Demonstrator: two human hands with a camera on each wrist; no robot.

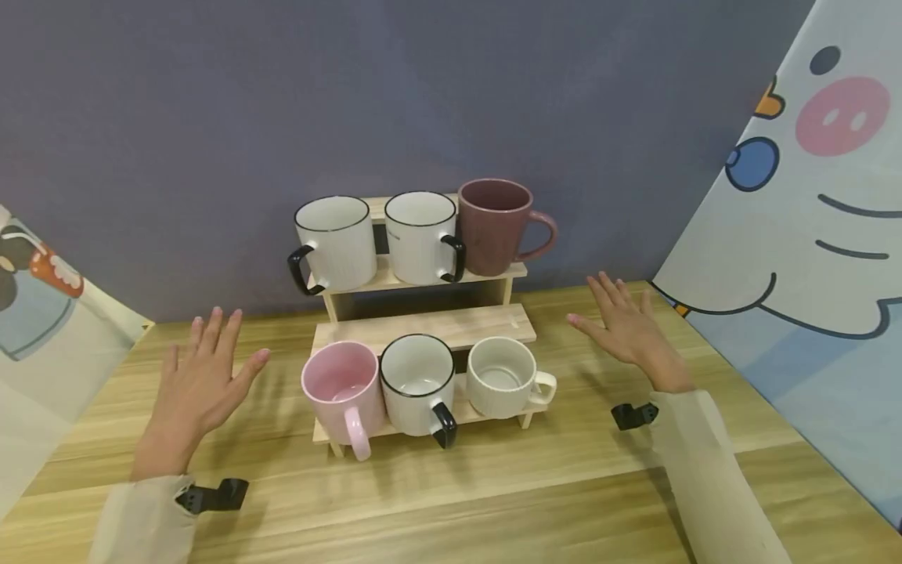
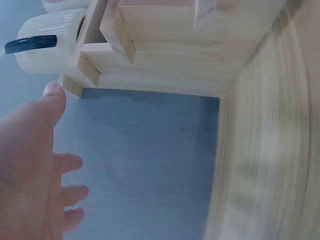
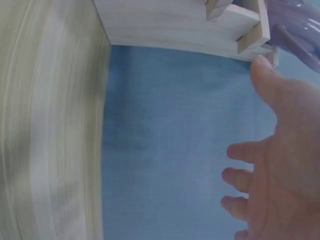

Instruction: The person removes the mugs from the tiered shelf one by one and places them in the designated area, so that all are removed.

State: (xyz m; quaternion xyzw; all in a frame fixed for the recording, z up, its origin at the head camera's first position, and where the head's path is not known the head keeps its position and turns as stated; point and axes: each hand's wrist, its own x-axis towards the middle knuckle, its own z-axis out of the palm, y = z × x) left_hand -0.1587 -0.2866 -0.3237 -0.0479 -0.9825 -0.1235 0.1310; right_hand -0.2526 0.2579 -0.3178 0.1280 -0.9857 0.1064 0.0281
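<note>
My left hand [image 1: 200, 388] is held with fingers spread to the left of a wooden tiered rack [image 1: 423, 327], holding nothing. To the rack's right my right hand [image 1: 627, 325] is likewise spread and bare. On the upper shelf stand two white mugs with black rims and handles, the left one [image 1: 338, 254] and the middle one [image 1: 419, 247], and a mauve mug [image 1: 493, 227]. Along the lower shelf are a pink mug [image 1: 348, 399], a black-rimmed white mug [image 1: 418, 395] and a short cream cup [image 1: 500, 384]. The pink mug is nearest my left hand, the cream cup nearest my right.
The rack stands on a wood-grain table [image 1: 493, 501]. A grey-blue cloth wall [image 1: 211, 117] rises behind it. Cartoon-printed sheets hang at the right [image 1: 796, 235] and left [image 1: 42, 337]. Black camera mounts sit on both wrists, one at the left sleeve [image 1: 211, 496].
</note>
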